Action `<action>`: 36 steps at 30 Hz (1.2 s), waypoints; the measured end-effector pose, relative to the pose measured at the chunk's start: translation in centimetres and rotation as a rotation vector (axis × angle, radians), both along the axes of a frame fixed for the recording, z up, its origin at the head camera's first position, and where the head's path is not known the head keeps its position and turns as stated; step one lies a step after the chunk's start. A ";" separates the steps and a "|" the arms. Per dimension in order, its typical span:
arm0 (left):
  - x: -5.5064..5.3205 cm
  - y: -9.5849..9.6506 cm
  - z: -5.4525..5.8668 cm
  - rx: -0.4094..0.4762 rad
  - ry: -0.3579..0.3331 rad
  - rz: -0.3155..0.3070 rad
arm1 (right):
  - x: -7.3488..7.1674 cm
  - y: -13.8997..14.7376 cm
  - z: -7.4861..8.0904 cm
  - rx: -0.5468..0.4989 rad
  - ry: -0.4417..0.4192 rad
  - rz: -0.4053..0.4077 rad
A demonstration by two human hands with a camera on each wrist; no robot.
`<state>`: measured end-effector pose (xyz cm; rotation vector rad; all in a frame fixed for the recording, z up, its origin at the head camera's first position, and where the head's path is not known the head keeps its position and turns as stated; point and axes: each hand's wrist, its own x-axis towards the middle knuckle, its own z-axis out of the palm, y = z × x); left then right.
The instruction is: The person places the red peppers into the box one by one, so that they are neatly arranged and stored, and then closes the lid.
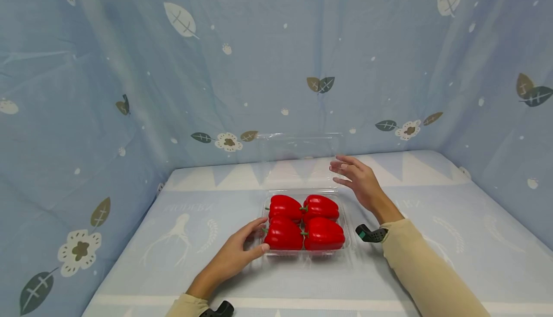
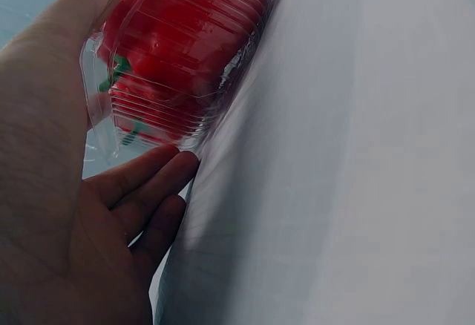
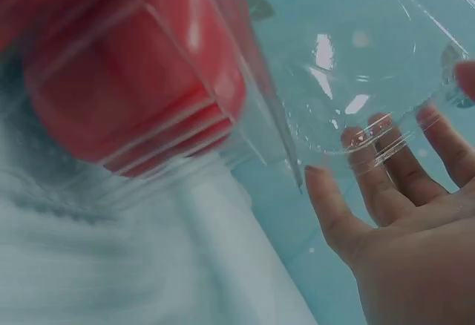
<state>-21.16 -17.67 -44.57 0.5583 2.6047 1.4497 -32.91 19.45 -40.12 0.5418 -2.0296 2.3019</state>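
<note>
Several red bell peppers (image 1: 282,234) with green stems lie in two rows inside a clear plastic clamshell container (image 1: 302,253). Its hinged lid (image 1: 302,156) stands raised at the back. At the container's left side is my left hand (image 1: 233,254), thumb and index finger spread along the rim; the left wrist view shows its other fingers (image 2: 159,217) extended low beside the ribbed wall. My right hand (image 1: 360,182) is by the lid's right edge, fingers extended and apart. In the right wrist view, fingertips (image 3: 356,138) touch or nearly touch the clear lid.
A pale blue and white patterned cloth (image 1: 181,240) covers the table under the container. Blue fabric walls (image 1: 259,67) printed with leaves and flowers enclose the back and both sides. Dark wristbands (image 1: 370,234) sit on both wrists.
</note>
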 end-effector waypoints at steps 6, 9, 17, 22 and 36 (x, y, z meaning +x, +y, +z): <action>-0.1 0.0 0.0 -0.018 0.013 0.005 | 1.1 -0.2 0.8 -0.074 -0.019 -0.004; -0.1 0.0 0.0 -0.021 0.020 0.008 | 1.5 -0.4 1.1 -0.068 0.005 -0.009; -0.1 0.0 -0.1 -0.025 0.022 0.019 | 2.6 -0.6 1.6 -0.025 0.020 -0.019; 0.0 0.0 -0.1 -0.027 0.012 0.020 | 3.3 -0.4 1.6 0.046 0.037 -0.003; 0.2 0.1 0.1 -0.042 0.020 0.011 | 5.9 0.6 1.6 0.210 0.193 0.082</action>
